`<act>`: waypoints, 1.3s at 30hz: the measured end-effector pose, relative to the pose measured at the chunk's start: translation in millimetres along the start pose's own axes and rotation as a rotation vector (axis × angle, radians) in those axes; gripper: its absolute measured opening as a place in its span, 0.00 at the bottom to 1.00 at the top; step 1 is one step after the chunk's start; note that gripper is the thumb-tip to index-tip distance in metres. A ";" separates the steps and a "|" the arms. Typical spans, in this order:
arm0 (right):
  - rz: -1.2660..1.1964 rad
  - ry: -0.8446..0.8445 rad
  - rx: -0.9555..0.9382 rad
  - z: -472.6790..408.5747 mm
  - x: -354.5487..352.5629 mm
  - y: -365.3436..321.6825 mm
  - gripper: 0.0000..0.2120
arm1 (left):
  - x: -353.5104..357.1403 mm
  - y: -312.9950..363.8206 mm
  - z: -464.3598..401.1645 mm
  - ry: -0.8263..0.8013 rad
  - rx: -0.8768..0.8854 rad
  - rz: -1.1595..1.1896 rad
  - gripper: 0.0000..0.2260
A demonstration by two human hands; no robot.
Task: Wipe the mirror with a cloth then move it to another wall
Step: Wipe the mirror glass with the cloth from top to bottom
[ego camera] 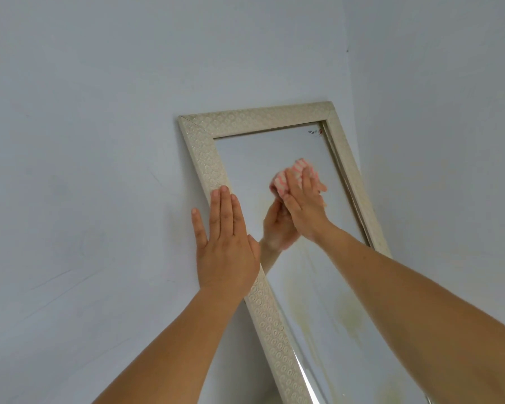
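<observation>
The right hand (302,199) presses a bunched pink-and-white striped cloth (292,176) flat against the glass, fingers spread over the wad rather than curled round it, so the cloth is pinned between palm and mirror more than gripped; that suits wiping, since pressure goes straight into the surface. The cloth peeks out above and left of the fingertips, in the upper half of the pane, with its reflection and that of the hand just below. The left hand (225,243) lies open and flat, grasping nothing, its fingers across the left rail of the frame and its heel on the wall beside it, seemingly to steady the frame while the other hand rubs. The tall rectangular mirror with a cream embossed frame (216,167) stands against the pale grey wall (85,141), close to the room's corner on the right. Yellowish smears (347,313) show on the lower glass, well below the cloth, so the wiping looks unfinished and the move to another wall has not begun.
</observation>
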State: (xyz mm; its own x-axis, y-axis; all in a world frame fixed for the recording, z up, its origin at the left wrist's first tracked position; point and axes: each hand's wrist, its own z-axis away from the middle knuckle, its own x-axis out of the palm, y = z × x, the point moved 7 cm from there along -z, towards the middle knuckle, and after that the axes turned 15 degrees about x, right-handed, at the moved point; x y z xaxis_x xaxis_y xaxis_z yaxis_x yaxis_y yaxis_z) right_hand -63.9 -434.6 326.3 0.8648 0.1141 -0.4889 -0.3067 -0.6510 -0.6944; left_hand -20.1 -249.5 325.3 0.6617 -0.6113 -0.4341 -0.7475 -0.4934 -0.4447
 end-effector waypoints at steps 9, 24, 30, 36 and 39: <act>-0.031 0.151 -0.148 147.2 60.1 76.6 0.24 | 1.3 0.6 3.3 0.032 0.023 0.017 0.29; -0.001 0.091 -0.107 35.3 12.2 -19.2 0.27 | -0.2 4.8 15.7 0.035 0.031 0.020 0.29; -0.046 -0.076 -0.301 17.7 3.0 -95.3 0.26 | 1.9 2.4 24.7 0.038 0.074 0.002 0.28; -0.056 -0.068 -0.365 55.9 25.0 -70.8 0.27 | 4.4 3.5 30.9 0.062 0.058 0.040 0.27; -0.031 -0.087 -0.351 82.7 36.5 -37.5 0.26 | 7.8 6.3 35.4 0.063 0.040 0.049 0.27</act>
State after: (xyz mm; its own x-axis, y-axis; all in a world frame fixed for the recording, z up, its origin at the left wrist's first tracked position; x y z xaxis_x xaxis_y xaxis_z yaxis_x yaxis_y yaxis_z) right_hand -53.7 -343.9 290.8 0.8298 0.1915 -0.5242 -0.1129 -0.8623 -0.4937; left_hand -17.6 -235.5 291.3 0.6188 -0.6725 -0.4059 -0.7750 -0.4382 -0.4555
